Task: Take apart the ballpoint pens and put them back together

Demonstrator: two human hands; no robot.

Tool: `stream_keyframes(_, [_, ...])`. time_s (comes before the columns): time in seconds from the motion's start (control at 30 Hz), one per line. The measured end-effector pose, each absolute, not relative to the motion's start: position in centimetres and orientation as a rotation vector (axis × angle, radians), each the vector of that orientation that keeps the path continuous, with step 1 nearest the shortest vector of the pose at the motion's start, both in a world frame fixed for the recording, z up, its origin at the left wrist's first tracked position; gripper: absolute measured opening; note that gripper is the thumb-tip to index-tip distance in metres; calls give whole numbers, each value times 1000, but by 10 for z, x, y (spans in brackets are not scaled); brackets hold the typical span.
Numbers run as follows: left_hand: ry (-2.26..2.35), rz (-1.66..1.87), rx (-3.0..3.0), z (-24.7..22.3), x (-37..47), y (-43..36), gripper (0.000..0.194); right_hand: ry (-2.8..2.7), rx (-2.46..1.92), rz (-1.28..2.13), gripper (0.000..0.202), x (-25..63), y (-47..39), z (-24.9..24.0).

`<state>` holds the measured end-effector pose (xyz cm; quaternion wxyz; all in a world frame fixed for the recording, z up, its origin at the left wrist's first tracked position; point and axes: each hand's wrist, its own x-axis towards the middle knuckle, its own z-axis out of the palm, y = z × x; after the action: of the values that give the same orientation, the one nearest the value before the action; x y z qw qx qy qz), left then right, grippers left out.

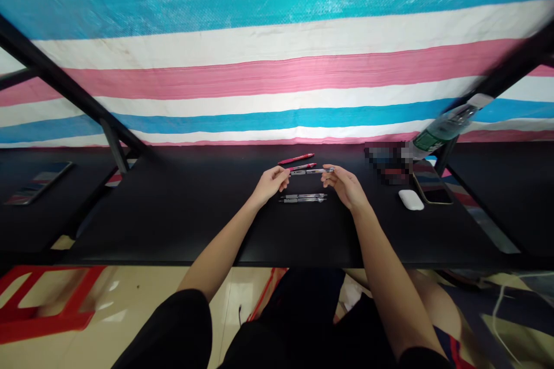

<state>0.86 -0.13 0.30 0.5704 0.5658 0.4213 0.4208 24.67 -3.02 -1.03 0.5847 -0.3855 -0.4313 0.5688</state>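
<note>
Between my hands is a clear-barrelled pen (pixel 309 172) with a grey grip, lying level just above the black table. My left hand (pixel 273 182) pinches its grip end. At the other end, the fingers of my right hand (pixel 344 183) are closed on the barrel. Behind it lies a red pen (pixel 308 166), partly hidden by the held pen and my left fingers. Farther back rests another red pen (pixel 296 158), slightly slanted. Nearer to me, two clear pens with grey grips (pixel 303 198) lie side by side.
On the right stand a water bottle (pixel 445 130), a phone (pixel 434 189) and a white earbud case (pixel 411 200). Blurred-out items sit beside the bottle. Black metal posts (pixel 86 98) flank the table (pixel 173 219). A striped sheet (pixel 277 81) hangs behind. A red stool (pixel 73 311) is lower left.
</note>
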Motion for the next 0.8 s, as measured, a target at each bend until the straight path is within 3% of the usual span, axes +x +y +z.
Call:
stream_keyframes(0.1, [1006, 924, 1359, 2, 9, -1, 43, -1004, -897, 1342, 32, 248, -29, -12])
stream_keyframes(0.3, [949, 967, 1390, 2, 8, -1, 33, -988, -881, 1348, 30, 248, -29, -13])
stream_keyframes(0.6, [1006, 898, 1444, 5, 10, -4, 39, -997, -876, 1350, 31, 248, -30, -13])
stream_keyframes(0.8, [969, 927, 1461, 2, 9, -2, 33, -986, -865, 1364, 30, 247, -30, -12])
